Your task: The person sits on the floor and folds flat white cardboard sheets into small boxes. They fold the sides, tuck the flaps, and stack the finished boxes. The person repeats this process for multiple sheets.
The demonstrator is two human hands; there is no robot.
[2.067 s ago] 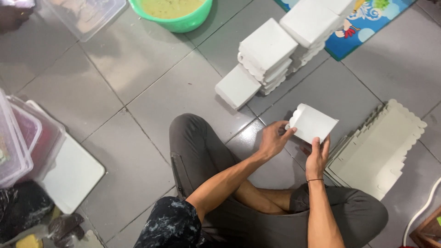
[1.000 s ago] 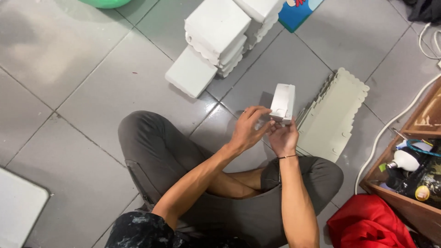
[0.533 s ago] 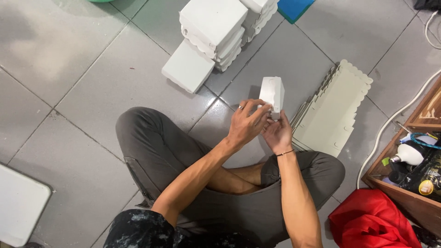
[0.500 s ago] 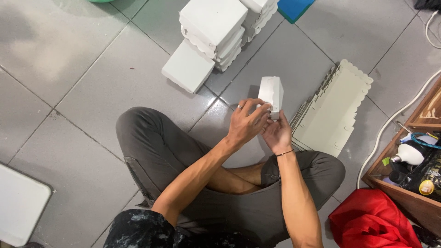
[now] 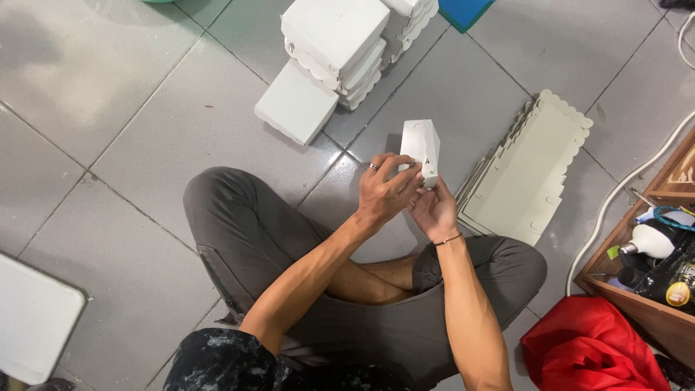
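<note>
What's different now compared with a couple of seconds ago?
The white cardboard box went from an open, flat-looking piece to a closed-up narrow box, raised upright. The left hand and right hand have kept hold of it. The folded boxes and flat blanks lie unchanged on the floor.

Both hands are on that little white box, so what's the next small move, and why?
Probably press the last flap shut. The left hand and right hand both pinch the white box at its lower end, so that end looks unfinished. The finished boxes stacked ahead are all closed, and the flat blanks wait alongside.
</note>
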